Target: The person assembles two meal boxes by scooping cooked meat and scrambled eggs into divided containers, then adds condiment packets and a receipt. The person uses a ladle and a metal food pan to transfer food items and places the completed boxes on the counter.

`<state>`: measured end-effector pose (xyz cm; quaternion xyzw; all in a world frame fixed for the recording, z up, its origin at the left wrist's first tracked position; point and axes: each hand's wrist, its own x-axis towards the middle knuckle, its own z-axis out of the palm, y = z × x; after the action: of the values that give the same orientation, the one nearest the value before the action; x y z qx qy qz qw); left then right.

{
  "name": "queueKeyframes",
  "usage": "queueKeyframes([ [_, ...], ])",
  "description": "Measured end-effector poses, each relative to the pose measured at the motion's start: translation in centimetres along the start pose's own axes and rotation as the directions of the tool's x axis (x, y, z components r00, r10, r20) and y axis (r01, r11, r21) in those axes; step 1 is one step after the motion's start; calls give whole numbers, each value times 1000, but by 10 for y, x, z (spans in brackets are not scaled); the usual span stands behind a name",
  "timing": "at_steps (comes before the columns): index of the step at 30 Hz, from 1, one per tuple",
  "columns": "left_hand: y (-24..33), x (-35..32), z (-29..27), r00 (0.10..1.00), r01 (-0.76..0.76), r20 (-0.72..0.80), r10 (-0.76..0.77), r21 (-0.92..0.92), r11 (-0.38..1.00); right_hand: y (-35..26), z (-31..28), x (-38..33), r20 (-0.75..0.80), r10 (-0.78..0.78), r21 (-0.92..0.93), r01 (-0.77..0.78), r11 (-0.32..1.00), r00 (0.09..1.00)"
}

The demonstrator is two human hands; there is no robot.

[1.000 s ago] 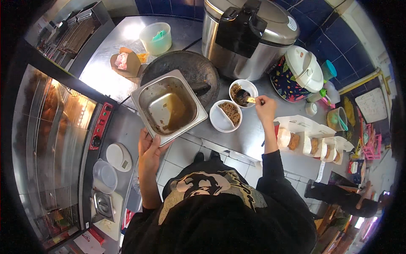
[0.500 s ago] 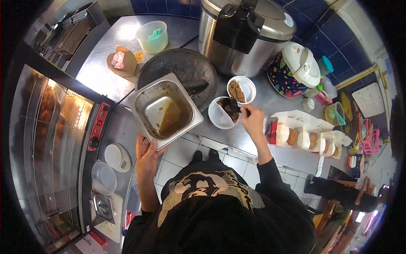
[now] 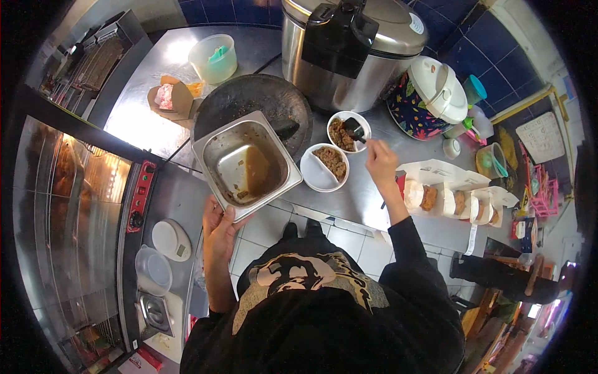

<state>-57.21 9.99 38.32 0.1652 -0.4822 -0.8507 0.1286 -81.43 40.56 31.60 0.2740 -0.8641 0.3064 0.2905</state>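
Note:
My left hand [image 3: 220,227] is closed on the near rim of a square steel food pan [image 3: 215,165], which it holds up tilted. Some brown sauce [image 3: 260,169] lies in the pan. My right hand [image 3: 381,161] grips a black spoon [image 3: 354,128], its head down at the brown chunky food in the farther white bowl [image 3: 334,116]. The nearer white bowl [image 3: 316,176] has a divider; brown food [image 3: 332,161] fills one side and the other side is bare white. Both bowls stand on the steel counter, right of the pan.
Behind the pan sits a dark stone mortar [image 3: 230,93] with a pestle [image 3: 285,129]. A large steel cooker [image 3: 324,81] and a patterned pot [image 3: 416,106] stand behind the bowls. Cartons of fried food [image 3: 430,198] lie to the right. At left are a scale [image 3: 169,240] and a glass-fronted cabinet [image 3: 68,230].
My right hand has moved the spoon from the nearer bowl to the farther one. More brown food shows in the nearer bowl's filled side. My left hand still holds the pan.

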Motion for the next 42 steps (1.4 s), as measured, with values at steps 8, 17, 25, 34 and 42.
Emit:
queueKeyframes([
  [8,0,7,-2,1000,0,25,-1,22,1000,0,2,-17,310,-316,-138,371,918,897],
  [17,3,11,1,1000,7,6,-7,12,1000,-8,-6,-16,344,-91,-20,105,994,935],
  [25,-1,17,0,1000,20,-13,-20,35,999,-21,29,16,154,-142,-3,144,990,978],
  [34,-2,20,4,999,49,-28,-46,101,994,-10,16,15,289,55,209,-119,971,956],
  [42,-5,28,9,998,50,40,-56,135,990,-15,21,12,244,192,235,-250,939,951],
])
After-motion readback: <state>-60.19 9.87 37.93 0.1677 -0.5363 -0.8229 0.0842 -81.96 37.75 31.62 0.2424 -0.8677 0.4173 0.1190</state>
